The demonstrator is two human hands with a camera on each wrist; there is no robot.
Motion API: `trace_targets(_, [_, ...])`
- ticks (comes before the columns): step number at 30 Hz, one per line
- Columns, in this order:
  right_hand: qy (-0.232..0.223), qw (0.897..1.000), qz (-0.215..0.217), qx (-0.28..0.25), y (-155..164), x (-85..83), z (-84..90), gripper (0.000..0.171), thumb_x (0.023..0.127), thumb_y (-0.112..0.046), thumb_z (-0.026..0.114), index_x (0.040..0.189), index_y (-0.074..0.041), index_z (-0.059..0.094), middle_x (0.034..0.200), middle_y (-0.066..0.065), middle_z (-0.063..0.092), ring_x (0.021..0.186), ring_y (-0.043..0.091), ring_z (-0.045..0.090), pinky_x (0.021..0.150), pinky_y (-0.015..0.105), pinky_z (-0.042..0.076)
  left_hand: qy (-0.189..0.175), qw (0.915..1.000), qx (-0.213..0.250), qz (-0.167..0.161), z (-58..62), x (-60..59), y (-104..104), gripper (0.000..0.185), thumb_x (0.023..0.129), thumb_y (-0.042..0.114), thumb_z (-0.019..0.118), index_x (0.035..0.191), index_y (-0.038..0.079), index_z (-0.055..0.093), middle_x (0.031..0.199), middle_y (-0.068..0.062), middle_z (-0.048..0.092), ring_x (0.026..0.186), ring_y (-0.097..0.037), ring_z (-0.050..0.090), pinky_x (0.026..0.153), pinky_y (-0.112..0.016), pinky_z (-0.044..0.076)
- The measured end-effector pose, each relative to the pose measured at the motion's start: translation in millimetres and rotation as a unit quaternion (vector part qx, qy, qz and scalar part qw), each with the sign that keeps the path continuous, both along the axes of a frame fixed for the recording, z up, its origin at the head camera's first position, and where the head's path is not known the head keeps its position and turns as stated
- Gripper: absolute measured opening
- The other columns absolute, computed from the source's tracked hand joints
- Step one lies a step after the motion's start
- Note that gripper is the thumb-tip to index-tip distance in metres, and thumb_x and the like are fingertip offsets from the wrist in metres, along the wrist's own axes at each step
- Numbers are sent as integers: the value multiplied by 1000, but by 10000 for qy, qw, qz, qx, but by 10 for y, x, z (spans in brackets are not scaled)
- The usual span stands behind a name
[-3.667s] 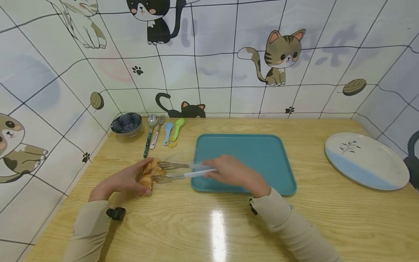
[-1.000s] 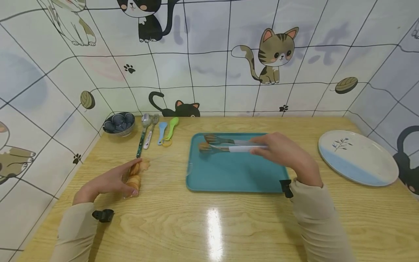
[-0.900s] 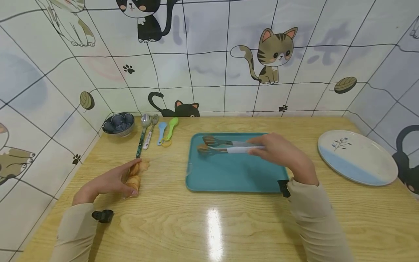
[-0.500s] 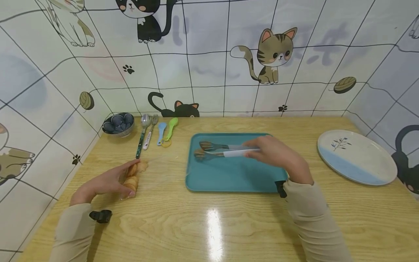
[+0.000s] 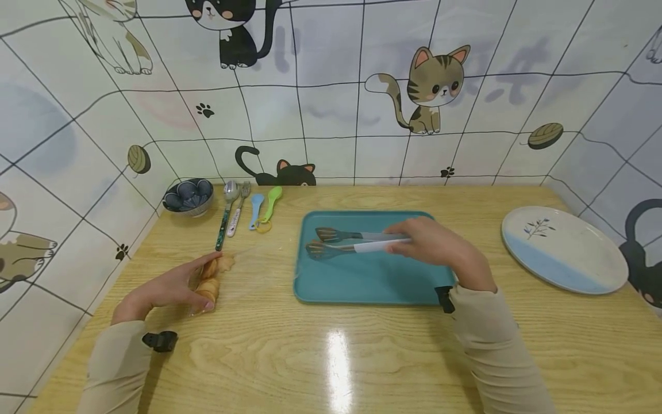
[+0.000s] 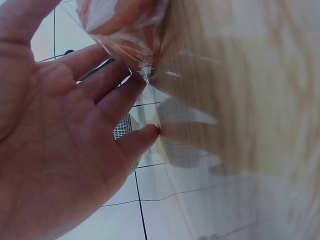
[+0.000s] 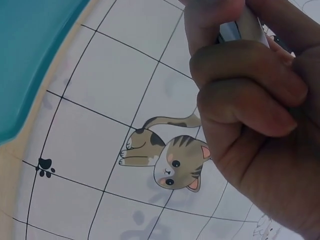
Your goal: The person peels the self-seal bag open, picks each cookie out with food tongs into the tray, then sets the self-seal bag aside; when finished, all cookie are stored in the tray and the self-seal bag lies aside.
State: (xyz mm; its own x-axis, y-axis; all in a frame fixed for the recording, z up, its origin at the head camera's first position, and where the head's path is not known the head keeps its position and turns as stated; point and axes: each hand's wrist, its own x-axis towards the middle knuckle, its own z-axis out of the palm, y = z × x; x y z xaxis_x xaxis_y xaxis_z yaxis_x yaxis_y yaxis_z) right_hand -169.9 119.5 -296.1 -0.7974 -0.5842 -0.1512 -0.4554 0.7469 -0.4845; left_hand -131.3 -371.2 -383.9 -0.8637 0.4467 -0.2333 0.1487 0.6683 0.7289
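Tongs of steel with white handles (image 5: 351,242), gripped by the right hand (image 5: 439,250), hang empty over the teal plastic tray (image 5: 372,282); the left hand (image 5: 165,290) pinches the clear-bagged golden pastries (image 5: 212,279), none yet transferred.

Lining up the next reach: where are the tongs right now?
In the head view, the tongs hang over the teal tray, centre-right on the table, gripped by the right hand, tips pointing left toward the bagged bread.

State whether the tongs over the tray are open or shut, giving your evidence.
Open: the tongs, held by the right hand above the tray, show two tips apart with nothing between them.
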Motion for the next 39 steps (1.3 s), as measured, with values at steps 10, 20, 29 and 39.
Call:
trace_targets(10, [162, 9994, -173, -268, 110, 143, 196, 42, 94, -29, 56, 127, -3, 57, 90, 0, 64, 68, 15, 51, 61, 33, 41, 71, 10000, -11, -15, 4, 6, 12, 105, 68, 21, 83, 148, 3, 17, 149, -29, 11, 133, -50, 6, 97, -69, 12])
trace_targets(20, [67, 9967, 552, -599, -43, 308, 244, 35, 93, -26, 59, 124, -11, 61, 79, -7, 61, 53, 9, 42, 53, 27, 39, 22, 9999, -56, -99, -40, -29, 31, 105, 70, 26, 82, 149, 7, 16, 150, -27, 11, 134, -48, 6, 99, -67, 11])
trace_targets(29, [473, 9952, 778, -371, -239, 276, 127, 32, 91, -21, 62, 119, -7, 65, 80, -6, 63, 53, 6, 41, 54, 26, 39, 19, 9999, -96, -94, -40, -22, 37, 107, 68, 28, 83, 149, 6, 16, 150, -27, 11, 134, -48, 6, 99, -67, 11])
trace_targets(39, [458, 9923, 1035, -501, -552, 215, -112, 34, 93, -24, 59, 121, -6, 63, 98, 1, 67, 55, 6, 43, 57, 25, 40, 110, 9996, 27, -269, -11, -14, 90, 106, 68, 25, 83, 148, 4, 17, 150, -26, 12, 135, -46, 6, 100, -66, 10])
